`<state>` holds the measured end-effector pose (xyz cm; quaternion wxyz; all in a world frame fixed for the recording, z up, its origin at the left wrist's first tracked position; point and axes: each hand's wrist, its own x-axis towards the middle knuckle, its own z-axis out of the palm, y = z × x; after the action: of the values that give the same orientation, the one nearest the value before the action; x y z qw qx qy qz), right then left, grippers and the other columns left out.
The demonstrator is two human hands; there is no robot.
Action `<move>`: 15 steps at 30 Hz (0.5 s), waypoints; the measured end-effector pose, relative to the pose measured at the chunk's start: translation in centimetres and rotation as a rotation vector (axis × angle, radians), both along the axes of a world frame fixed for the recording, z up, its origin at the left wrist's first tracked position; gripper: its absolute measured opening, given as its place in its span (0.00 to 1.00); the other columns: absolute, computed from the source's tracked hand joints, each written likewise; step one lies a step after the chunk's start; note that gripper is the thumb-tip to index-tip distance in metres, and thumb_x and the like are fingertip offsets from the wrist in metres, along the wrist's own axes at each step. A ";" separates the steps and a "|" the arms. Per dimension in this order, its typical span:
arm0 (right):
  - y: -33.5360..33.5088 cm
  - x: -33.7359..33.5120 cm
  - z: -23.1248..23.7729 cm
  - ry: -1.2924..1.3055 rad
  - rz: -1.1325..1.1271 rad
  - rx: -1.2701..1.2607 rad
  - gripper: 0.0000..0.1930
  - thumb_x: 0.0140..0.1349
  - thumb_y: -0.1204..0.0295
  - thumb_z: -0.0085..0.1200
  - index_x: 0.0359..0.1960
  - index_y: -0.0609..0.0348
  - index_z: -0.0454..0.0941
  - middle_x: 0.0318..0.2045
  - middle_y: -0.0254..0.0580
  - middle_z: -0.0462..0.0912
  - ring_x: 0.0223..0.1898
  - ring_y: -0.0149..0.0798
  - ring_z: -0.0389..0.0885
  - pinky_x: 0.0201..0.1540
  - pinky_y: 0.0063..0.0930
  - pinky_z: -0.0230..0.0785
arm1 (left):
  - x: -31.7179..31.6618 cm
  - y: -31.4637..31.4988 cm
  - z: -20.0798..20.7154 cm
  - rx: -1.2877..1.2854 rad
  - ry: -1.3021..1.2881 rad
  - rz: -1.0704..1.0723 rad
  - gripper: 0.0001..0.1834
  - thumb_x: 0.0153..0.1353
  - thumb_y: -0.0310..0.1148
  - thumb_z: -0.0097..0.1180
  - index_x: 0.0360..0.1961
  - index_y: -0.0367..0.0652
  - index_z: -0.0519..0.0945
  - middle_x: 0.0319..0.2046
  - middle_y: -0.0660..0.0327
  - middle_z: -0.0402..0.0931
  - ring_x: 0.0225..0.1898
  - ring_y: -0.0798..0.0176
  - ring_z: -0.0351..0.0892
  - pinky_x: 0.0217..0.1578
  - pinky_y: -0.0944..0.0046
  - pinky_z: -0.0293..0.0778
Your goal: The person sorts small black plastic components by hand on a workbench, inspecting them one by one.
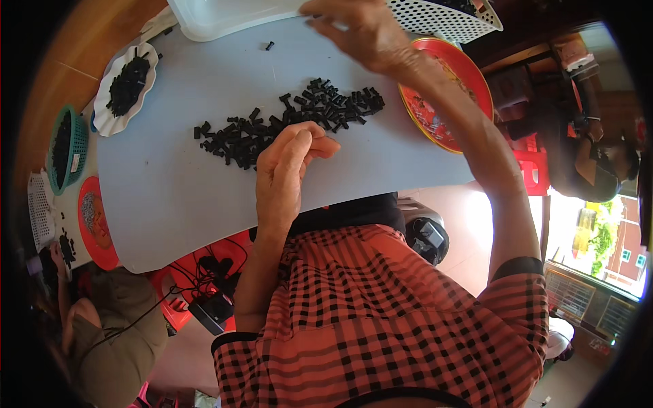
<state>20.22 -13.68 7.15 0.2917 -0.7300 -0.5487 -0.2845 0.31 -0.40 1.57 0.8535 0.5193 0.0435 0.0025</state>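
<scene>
A heap of black plastic pieces (320,102) lies mid-table (170,211). From the heap, the left hand (287,163) is at six o'clock, fingers curled in and thumb laid along them. At one o'clock the right hand (364,30) hangs, slightly blurred, thumb and fingertips parted, just beside the white tray (224,30). Whether either grasps a piece, I cannot tell. A red round tray (481,78) sits near three o'clock.

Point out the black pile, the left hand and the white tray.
Black pile (320,107): head view, on pieces near its middle.
Left hand (284,162): head view, on its thumb side.
White tray (235,28): head view, on its near wall.
</scene>
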 end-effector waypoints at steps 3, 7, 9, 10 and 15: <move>4.2 -1.0 -3.7 0.259 -0.028 -0.144 0.09 0.54 0.77 0.53 0.37 0.60 0.80 0.35 0.43 0.81 0.34 0.47 0.81 0.38 0.37 0.74 | -0.2 1.0 -0.3 -0.030 0.030 0.031 0.16 0.67 0.34 0.42 0.40 0.30 0.76 0.30 0.56 0.80 0.35 0.68 0.75 0.42 0.67 0.69; 5.6 2.0 -6.5 0.229 -0.069 -0.334 0.10 0.53 0.79 0.49 0.35 0.60 0.80 0.35 0.47 0.80 0.34 0.52 0.80 0.39 0.41 0.73 | -0.2 1.6 -0.8 0.091 0.040 0.010 0.14 0.66 0.33 0.43 0.39 0.33 0.77 0.30 0.59 0.80 0.35 0.70 0.74 0.43 0.69 0.68; 6.2 1.7 -6.7 0.252 -0.029 -0.367 0.08 0.53 0.78 0.51 0.34 0.62 0.79 0.33 0.45 0.80 0.31 0.50 0.79 0.37 0.38 0.73 | -0.4 1.5 -1.0 0.056 0.039 0.035 0.13 0.66 0.32 0.43 0.39 0.33 0.77 0.29 0.59 0.80 0.35 0.71 0.74 0.43 0.70 0.68; 6.4 1.4 -6.8 0.268 -0.009 -0.394 0.06 0.54 0.78 0.53 0.33 0.63 0.78 0.30 0.44 0.80 0.28 0.48 0.79 0.34 0.36 0.73 | -0.5 1.5 -1.0 0.026 0.028 0.042 0.13 0.66 0.32 0.43 0.38 0.33 0.77 0.29 0.59 0.80 0.35 0.71 0.75 0.43 0.70 0.68; 6.6 -3.1 -5.0 0.400 -0.002 -0.417 0.05 0.52 0.74 0.55 0.30 0.62 0.78 0.26 0.44 0.79 0.26 0.48 0.78 0.30 0.37 0.72 | -0.5 2.2 -1.5 0.044 0.013 0.027 0.13 0.66 0.31 0.43 0.39 0.32 0.77 0.29 0.59 0.80 0.35 0.70 0.76 0.43 0.70 0.69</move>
<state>17.08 -7.10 2.19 0.2373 -0.8164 -0.5262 -0.0160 -0.21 1.84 0.11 0.8413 0.5375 0.0559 0.0119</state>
